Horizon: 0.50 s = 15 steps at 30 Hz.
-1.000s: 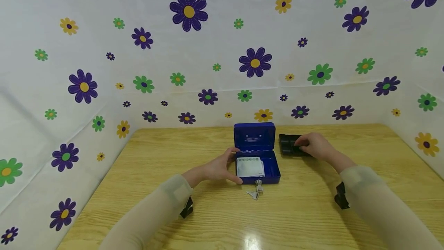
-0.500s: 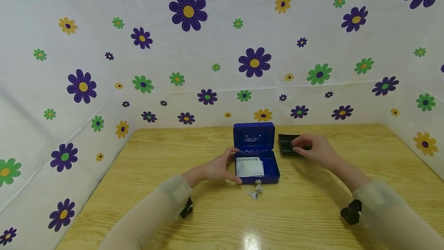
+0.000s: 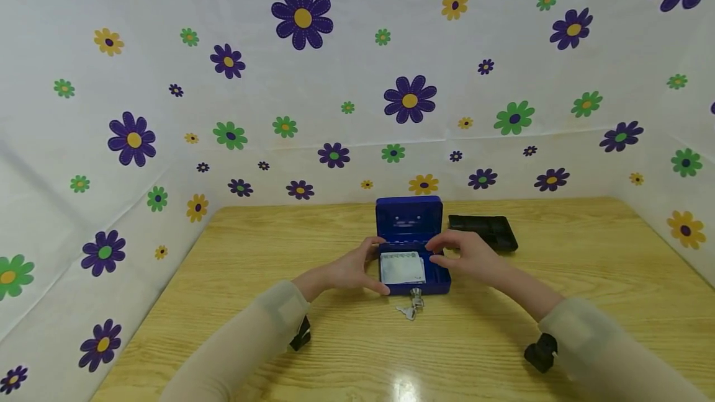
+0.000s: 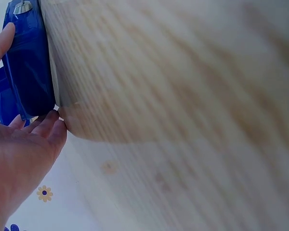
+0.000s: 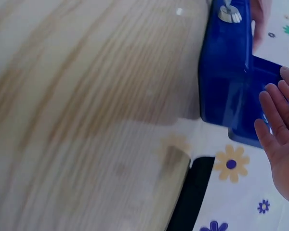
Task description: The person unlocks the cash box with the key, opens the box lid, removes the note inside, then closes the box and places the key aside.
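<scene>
Rn — hands (image 3: pixel 349 270) (image 3: pixel 468 256) @ box (image 3: pixel 436 288) (blue)

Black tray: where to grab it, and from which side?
Probably pinch the right end wall of the black tray, coming from the right: it lies flat with raised sides; the blue box stands left, and the right hand covers its near side.
</scene>
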{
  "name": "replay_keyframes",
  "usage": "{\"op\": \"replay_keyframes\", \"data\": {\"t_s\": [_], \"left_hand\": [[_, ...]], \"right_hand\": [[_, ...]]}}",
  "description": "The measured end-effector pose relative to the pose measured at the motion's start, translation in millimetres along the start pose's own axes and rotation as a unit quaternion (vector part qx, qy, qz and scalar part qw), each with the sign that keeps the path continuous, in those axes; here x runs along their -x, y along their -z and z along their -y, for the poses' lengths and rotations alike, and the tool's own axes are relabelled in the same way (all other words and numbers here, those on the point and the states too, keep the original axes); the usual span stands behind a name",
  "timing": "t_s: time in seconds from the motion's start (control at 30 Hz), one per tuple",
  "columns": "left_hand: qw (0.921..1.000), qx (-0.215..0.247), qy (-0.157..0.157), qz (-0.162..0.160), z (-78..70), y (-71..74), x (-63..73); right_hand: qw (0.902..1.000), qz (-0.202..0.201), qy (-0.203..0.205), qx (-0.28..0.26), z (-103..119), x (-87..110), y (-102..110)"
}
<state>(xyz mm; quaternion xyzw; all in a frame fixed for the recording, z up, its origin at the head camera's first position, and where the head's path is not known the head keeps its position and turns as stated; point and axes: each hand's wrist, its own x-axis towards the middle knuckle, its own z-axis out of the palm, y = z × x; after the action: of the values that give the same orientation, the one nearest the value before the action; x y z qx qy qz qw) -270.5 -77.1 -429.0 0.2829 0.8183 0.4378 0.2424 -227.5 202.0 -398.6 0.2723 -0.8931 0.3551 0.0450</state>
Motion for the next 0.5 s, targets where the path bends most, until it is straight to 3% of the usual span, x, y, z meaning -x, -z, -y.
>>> {"op": "replay_keyframes", "data": {"t_s": [0.5], "left_hand": [[1.0,0.006,0.0,0.001,1.7,0.7,-1.7]], "right_hand": [[0.9969,0.075,0.019,0.008,-6,-31.7,-33]]}}
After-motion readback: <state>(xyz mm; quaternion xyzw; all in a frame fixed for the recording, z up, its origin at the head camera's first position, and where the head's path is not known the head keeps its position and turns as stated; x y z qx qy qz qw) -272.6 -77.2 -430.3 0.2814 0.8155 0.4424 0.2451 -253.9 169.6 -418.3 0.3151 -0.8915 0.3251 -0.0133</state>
